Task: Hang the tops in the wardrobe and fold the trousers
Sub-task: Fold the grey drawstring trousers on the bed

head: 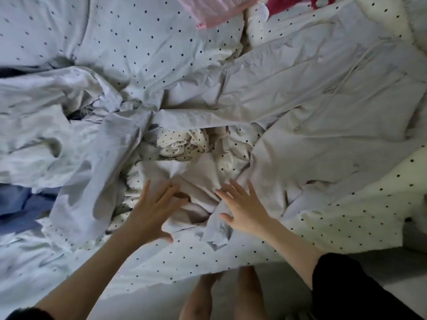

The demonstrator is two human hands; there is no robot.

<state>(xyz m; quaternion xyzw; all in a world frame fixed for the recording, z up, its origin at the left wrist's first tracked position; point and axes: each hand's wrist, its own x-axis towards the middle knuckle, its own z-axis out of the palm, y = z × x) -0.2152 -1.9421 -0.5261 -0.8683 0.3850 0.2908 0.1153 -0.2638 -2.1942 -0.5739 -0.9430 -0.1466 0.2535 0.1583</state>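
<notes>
Pale grey trousers (300, 107) sprawl crumpled across the dotted bedding (138, 42). Left hand (152, 211) and right hand (242, 211), fingers spread, hold nothing; best smooth each leg flat before folding.

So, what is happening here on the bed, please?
A person stands at the bed's edge and reaches both hands into a heap of pale clothes on the dotted duvet. The left hand and the right hand lie flat, fingers spread, on crumpled grey trousers, which stretch away to the right. Nothing is folded yet. A blue garment lies at the left, and pink and red clothes at the far edge.
</notes>
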